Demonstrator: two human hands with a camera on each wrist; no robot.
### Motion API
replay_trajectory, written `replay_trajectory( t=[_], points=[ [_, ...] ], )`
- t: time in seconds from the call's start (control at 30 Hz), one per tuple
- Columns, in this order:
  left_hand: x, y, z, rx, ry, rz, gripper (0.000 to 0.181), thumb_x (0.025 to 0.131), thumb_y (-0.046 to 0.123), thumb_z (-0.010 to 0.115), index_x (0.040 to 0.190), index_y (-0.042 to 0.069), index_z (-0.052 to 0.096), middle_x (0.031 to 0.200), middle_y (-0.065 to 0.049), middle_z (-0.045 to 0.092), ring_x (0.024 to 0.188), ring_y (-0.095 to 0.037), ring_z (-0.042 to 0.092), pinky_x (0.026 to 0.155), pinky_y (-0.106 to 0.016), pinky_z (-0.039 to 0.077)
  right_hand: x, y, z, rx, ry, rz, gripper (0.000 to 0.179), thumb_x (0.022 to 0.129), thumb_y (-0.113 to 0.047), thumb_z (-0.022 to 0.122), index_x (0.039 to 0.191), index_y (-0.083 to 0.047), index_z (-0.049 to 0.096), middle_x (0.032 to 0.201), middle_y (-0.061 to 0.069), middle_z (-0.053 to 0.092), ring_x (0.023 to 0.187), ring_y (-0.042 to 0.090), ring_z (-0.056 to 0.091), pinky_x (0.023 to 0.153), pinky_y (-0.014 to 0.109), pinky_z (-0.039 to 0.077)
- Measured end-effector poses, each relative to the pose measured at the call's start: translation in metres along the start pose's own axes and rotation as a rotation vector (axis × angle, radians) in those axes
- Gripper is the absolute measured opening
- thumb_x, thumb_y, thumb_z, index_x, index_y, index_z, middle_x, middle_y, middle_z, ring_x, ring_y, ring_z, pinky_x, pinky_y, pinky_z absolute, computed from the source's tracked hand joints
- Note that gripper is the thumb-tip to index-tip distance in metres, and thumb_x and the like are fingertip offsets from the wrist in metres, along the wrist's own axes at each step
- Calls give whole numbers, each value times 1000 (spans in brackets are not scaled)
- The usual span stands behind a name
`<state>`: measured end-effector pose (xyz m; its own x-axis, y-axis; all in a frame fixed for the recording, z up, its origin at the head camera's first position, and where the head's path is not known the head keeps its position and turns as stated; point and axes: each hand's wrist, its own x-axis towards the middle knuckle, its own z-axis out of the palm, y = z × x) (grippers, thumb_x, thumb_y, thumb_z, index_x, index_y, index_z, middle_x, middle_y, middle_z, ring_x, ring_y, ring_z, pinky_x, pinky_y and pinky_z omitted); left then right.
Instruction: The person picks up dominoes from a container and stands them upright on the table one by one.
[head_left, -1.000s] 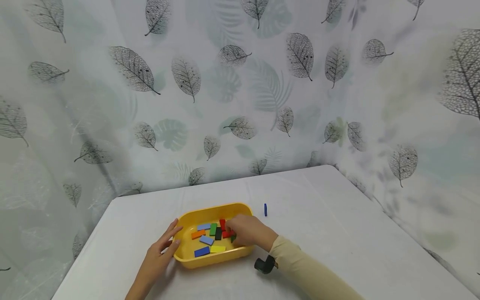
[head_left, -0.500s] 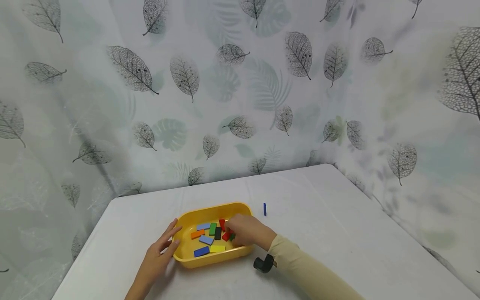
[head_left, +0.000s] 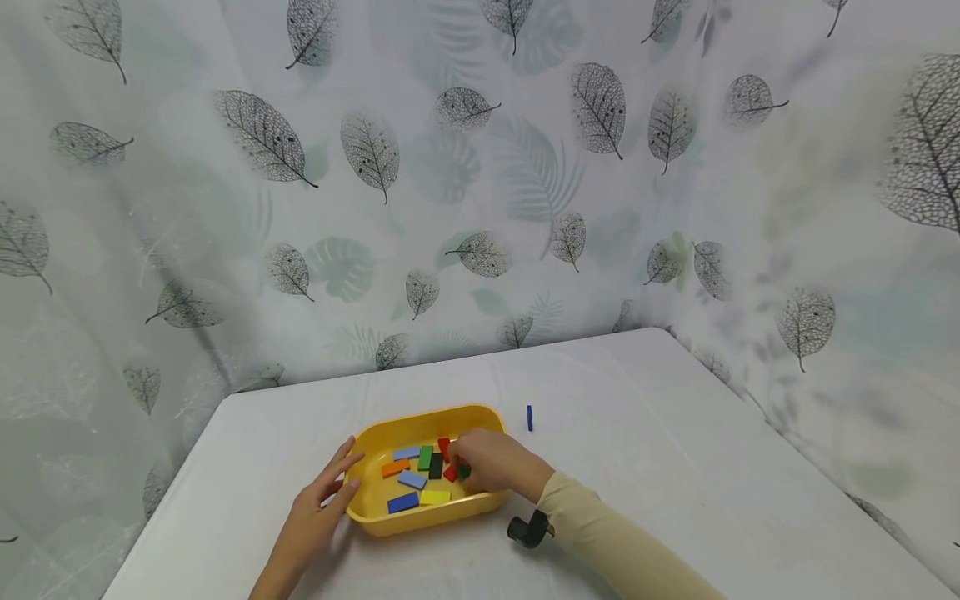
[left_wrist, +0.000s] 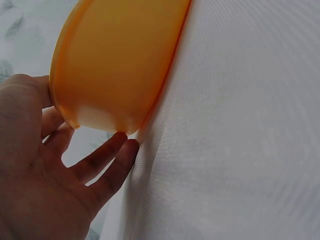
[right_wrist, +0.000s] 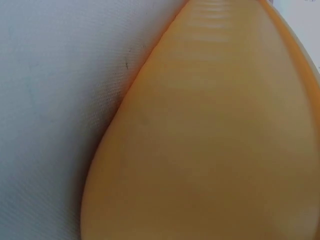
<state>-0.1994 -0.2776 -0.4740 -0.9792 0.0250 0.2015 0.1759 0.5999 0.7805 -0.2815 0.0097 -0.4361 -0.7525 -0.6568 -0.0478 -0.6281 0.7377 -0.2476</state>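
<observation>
A yellow tray (head_left: 420, 523) with several small coloured blocks inside sits on the table. In the head view my left hand (head_left: 322, 504) is at its left end, thumb and forefinger over the rim. The left wrist view shows this hand (left_wrist: 55, 175) with spread fingers, two fingertips against the tray's outer wall (left_wrist: 115, 60). My right hand (head_left: 487, 461) reaches into the tray's right side, its fingers bent down among the blocks. A dark green block (head_left: 464, 472) and a red block (head_left: 450, 473) show beside its fingers. Its fingertips are hidden; the right wrist view shows only the tray's outside (right_wrist: 200, 125).
A dark blue block (head_left: 530, 418) stands on the white table (head_left: 637, 433) beyond the tray's right end. Inside the tray lie a yellow block (head_left: 435, 497), a blue block (head_left: 403, 502), an orange block (head_left: 395, 468) and others. A leaf-patterned curtain (head_left: 465, 200) hangs behind.
The red block by my right fingers has turned and shifted slightly, and the dark green block beside it has changed position a little. My left hand and the tray stay put.
</observation>
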Motion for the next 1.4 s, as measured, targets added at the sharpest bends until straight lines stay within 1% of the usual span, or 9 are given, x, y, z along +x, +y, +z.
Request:
replay_trajectory(
  t=[0.23, 0.4, 0.5, 0.67, 0.8, 0.9, 1.1, 1.3, 1.4],
  points=[
    [0, 1, 0, 1, -4, -4, 42, 109, 27, 59, 149, 16, 58, 167, 4, 33, 145, -31, 43, 107, -44, 47, -1, 0, 0, 29, 31, 3, 20, 86, -18, 87, 103, -18, 77, 89, -11, 62, 83, 10, 53, 80, 24, 53],
    [-1, 1, 1, -5, -8, -10, 42, 109, 27, 58, 149, 15, 58, 167, 3, 32, 145, -31, 43, 107, -42, 47, -4, 1, 2, 48, 61, -11, 20, 87, -20, 87, 105, -22, 78, 94, -12, 66, 84, 9, 54, 82, 25, 54],
    [-1, 1, 1, 0, -8, -8, 42, 109, 28, 58, 149, 15, 58, 167, 3, 32, 145, -31, 43, 108, -42, 46, -5, 1, 3, 66, 83, -6, 22, 88, -22, 86, 108, -21, 78, 96, -11, 67, 85, 8, 55, 82, 25, 54],
    [0, 1, 2, 4, -6, -12, 42, 109, 28, 59, 149, 15, 58, 167, 2, 33, 143, -32, 45, 107, -45, 46, -5, 5, 7, 108, 135, -8, 22, 89, -25, 85, 108, -18, 77, 93, -13, 65, 82, 8, 55, 77, 23, 53],
    [0, 1, 1, 4, -4, -9, 42, 109, 27, 59, 149, 15, 58, 167, 3, 33, 142, -32, 46, 107, -43, 47, -7, 7, 7, 148, 189, -46, 17, 91, -24, 84, 104, -17, 76, 86, -13, 60, 79, 8, 53, 70, 21, 49],
    [-1, 1, 2, 0, -3, -9, 42, 109, 27, 59, 148, 15, 59, 166, 3, 34, 141, -32, 48, 106, -43, 47, -8, 8, 6, 168, 223, -69, 16, 92, -23, 83, 104, -17, 74, 85, -13, 59, 78, 8, 53, 68, 21, 48],
    [-1, 0, 3, -3, -4, -7, 42, 108, 26, 59, 148, 15, 59, 167, 2, 33, 137, -34, 51, 106, -46, 47, -12, 11, 3, 243, 250, -56, 19, 92, -21, 82, 109, -15, 74, 90, -12, 63, 82, 10, 57, 74, 21, 51],
    [-2, 1, 1, -4, 2, 8, 41, 109, 27, 59, 148, 15, 59, 166, 2, 34, 138, -34, 50, 105, -47, 48, -14, 15, -10, 343, 292, -73, 23, 92, -15, 82, 113, -11, 74, 97, -9, 68, 88, 11, 63, 81, 21, 55],
    [-2, 2, -1, -4, 0, 14, 41, 109, 27, 58, 148, 14, 59, 167, 1, 34, 138, -35, 50, 105, -47, 48, -16, 19, -17, 391, 325, -95, 25, 91, -13, 82, 114, -8, 74, 100, -7, 70, 91, 11, 65, 85, 27, 58]
  ],
)
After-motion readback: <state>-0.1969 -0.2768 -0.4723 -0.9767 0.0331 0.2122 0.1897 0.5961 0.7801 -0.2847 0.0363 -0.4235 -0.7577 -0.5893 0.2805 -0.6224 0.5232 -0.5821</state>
